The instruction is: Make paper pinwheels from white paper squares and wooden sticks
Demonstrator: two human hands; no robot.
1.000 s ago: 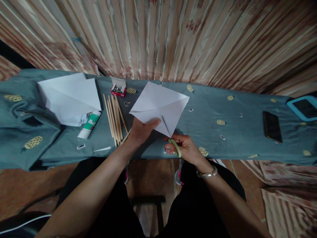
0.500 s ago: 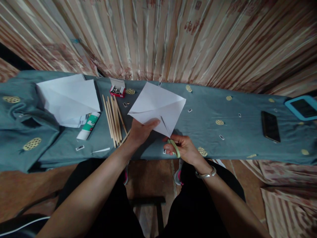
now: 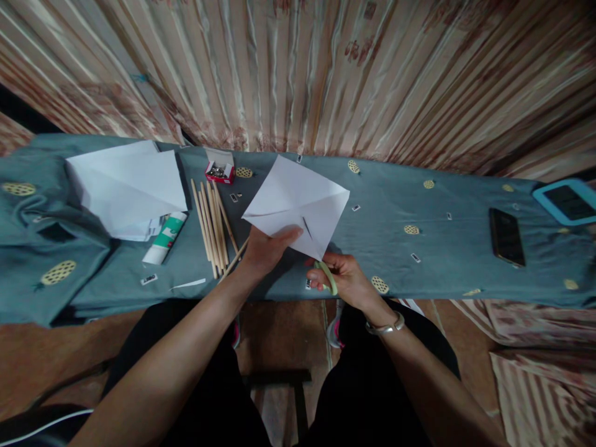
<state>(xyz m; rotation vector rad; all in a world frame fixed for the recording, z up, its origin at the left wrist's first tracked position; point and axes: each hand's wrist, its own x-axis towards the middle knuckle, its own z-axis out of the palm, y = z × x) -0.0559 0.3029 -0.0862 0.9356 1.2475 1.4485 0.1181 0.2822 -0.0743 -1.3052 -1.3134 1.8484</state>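
The left hand (image 3: 269, 249) pinches the white paper (image 3: 302, 183) over the table (image 3: 449, 251), thumb on top; the right hand (image 3: 347, 276) holds green scissors (image 3: 328, 277) at the paper's near corner. Cutting appears in hand, though how far the scissors gape is unclear; the next snip calls for steady paper.

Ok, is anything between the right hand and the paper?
Only the scissors, held in the right hand at the near corner of the paper. Nothing else visible stands between; the left hand grips it further left.
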